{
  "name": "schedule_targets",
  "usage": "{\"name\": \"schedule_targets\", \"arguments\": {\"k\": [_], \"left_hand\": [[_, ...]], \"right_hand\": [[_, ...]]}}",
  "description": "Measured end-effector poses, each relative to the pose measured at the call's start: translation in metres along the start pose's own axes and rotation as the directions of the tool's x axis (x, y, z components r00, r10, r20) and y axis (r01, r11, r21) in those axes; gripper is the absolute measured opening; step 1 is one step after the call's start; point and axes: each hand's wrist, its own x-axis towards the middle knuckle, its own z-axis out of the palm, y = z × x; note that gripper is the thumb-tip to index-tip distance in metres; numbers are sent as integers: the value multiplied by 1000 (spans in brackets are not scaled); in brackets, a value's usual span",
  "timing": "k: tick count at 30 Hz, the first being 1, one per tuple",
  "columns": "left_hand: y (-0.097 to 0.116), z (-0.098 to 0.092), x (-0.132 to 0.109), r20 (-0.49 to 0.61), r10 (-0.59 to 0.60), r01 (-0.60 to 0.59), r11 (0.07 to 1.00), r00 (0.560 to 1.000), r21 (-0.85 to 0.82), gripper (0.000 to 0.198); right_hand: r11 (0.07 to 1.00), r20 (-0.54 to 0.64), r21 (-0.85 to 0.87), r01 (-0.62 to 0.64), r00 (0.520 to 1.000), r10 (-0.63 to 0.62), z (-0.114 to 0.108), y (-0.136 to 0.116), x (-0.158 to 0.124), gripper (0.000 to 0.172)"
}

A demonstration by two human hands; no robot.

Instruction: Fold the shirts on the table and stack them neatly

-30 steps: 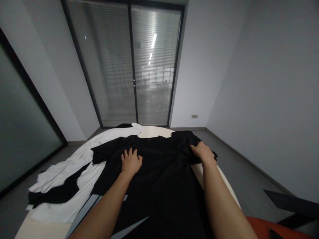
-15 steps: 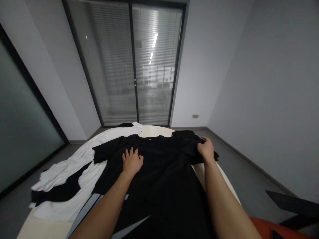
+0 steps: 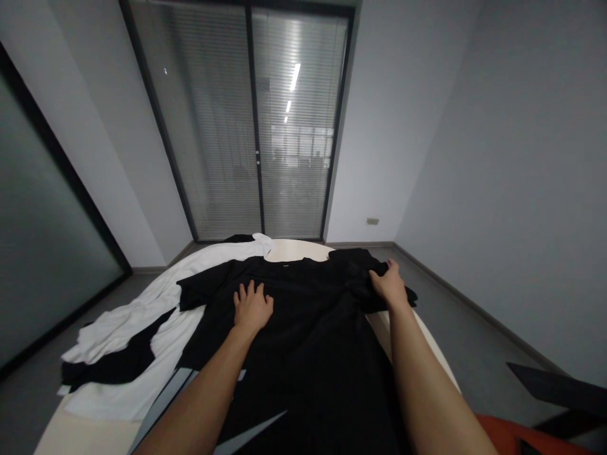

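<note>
A black short-sleeved T-shirt (image 3: 308, 316) with pale grey-blue shapes near its lower part lies spread out in front of me. My left hand (image 3: 253, 308) rests flat on the upper left chest of the shirt, its fingers spread. At the sleeve on the right, my right hand (image 3: 389, 285) grips the cloth by its far edge. The thumb lies on the fabric, while the other fingers are partly hidden behind the hand. The sleeve is a little bunched there, and its end sticks out beyond my hand.
White garments (image 3: 123, 316) and a black one (image 3: 118, 363) lie heaped along the left of the pale table (image 3: 90, 436). Another dark cloth (image 3: 239, 238) lies at the far edge. On the right are a dark flat object (image 3: 554, 385) and something orange (image 3: 502, 433).
My right hand has shifted slightly left on the sleeve, and its thumb reaches further out from the fingers. My left hand stays in place on the shirt.
</note>
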Motion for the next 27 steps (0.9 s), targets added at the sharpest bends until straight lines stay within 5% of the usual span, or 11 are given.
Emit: {"name": "schedule_targets", "arguments": {"k": [3, 9, 14, 17, 27], "left_hand": [[0, 1, 0, 11, 1, -1, 1000, 1000, -4, 56], [-2, 1, 1, 70, 13, -12, 1000, 997, -15, 68], [-4, 0, 2, 102, 24, -22, 1000, 995, -21, 70], [-5, 1, 2, 92, 35, -33, 999, 995, -25, 70], [-6, 5, 3, 79, 38, -36, 999, 996, -27, 69]], "right_hand": [[999, 32, 16, 52, 998, -52, 6, 7, 4, 91], [967, -71, 100, 233, 971, -226, 11, 5, 15, 42], [939, 27, 105, 328, 943, -332, 11, 0, 15, 82], [921, 70, 34, 389, 918, -390, 13, -1, 10, 84], [688, 151, -24, 725, 683, -715, 2, -41, -23, 72]]}}
